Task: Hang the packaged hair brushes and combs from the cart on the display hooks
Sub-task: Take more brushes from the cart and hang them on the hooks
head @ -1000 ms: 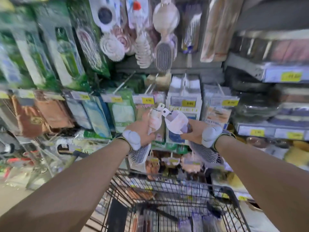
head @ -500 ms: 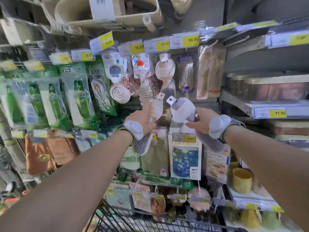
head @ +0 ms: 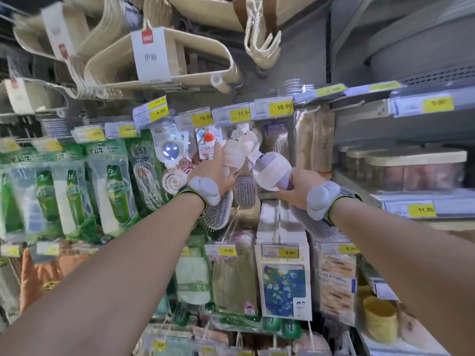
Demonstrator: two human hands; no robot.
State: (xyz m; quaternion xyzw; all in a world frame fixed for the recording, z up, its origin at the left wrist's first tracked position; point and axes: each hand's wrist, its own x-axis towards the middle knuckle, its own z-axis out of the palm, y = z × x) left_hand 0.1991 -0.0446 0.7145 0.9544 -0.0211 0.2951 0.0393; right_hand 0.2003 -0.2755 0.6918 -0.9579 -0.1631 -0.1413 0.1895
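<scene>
The display wall (head: 359, 132) is hung in rows under yellow price tags (head: 280, 107). Green packets (head: 113, 191) hang at the left, a bristle brush (head: 243, 187) near the middle (its card is hidden), and beige packs (head: 317, 140) just beside it. Lower down hangs a blue flowered pack (head: 284, 286). At the right a shelf (head: 401, 204) bears what look like lidded tubs (head: 411, 167).

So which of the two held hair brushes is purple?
The lilac plastic hair brush in the right hand; the left hand holds a pale pink plastic hair brush.
</scene>
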